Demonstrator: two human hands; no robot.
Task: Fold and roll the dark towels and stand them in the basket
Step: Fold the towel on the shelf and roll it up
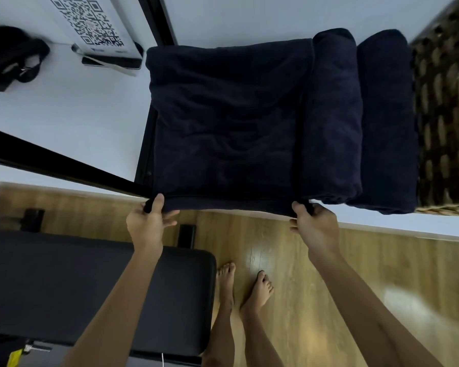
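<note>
**Two hands hold the flat towel's near edge**

A dark towel [223, 123] lies flat on the white table [64, 115]. The left hand [149, 221] pinches its near left corner. The right hand [313, 223] grips its near right corner. Two rolled towels [331, 115] lie just beside it on the right. The brown woven basket [445, 115] stands past them, at the table's right end.

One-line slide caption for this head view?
Both hands, left hand and right hand, pinch the near corners of a flat dark towel beside two rolled towels.
</note>
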